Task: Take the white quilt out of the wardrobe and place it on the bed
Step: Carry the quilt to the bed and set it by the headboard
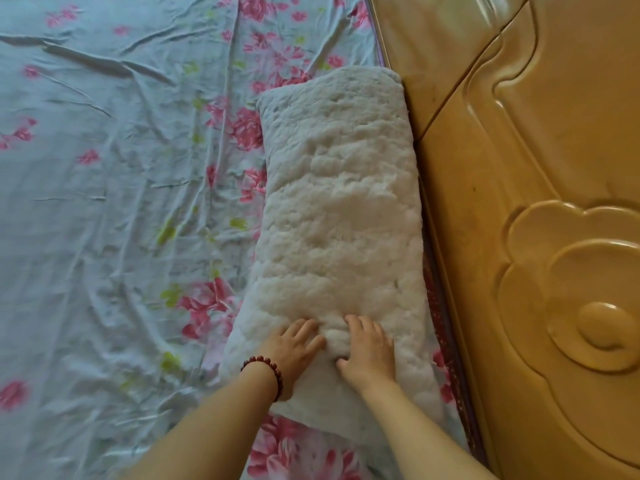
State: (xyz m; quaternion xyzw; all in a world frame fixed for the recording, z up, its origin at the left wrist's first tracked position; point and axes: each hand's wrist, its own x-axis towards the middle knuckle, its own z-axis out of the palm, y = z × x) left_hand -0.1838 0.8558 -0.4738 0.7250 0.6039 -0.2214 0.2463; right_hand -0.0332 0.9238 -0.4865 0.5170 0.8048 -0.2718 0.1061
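Note:
The white quilt [341, 216] lies folded into a long thick bundle on the bed [104, 202], along its right side against the wooden headboard. My left hand [294, 348], with a red bead bracelet on the wrist, rests palm down on the quilt's near end with fingers spread. My right hand [369, 351] lies flat beside it on the same end, fingers apart and pressing into the fluffy surface. Neither hand grips the quilt. The wardrobe is out of view.
The bed is covered with a wrinkled pale blue sheet printed with pink flowers. A glossy carved wooden headboard [536, 237] runs along the right side, touching the quilt's edge.

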